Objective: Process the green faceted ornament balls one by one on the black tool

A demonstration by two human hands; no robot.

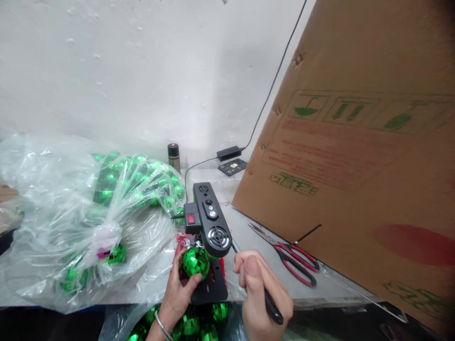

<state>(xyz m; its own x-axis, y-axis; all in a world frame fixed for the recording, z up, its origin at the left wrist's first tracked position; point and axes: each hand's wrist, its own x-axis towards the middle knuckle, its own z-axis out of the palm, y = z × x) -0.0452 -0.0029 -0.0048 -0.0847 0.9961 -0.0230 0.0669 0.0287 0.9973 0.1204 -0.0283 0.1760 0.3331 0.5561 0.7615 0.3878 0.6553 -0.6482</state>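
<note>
A shiny green mirror-tile ball is held in my left hand, thumb on its near side and fingers round its left. It sits just above a black base plate, under the front end of a black machine with round vents and a red switch. My right hand is closed round a black-gripped rod, whose metal shaft runs up to the machine's right side. Whether the rod is fixed to the machine I cannot tell.
A clear plastic bag of green balls covers the left. Scissors lie right of my right hand, before a large cardboard box. Behind stand a spray can and a power adapter. More green balls are below the table edge.
</note>
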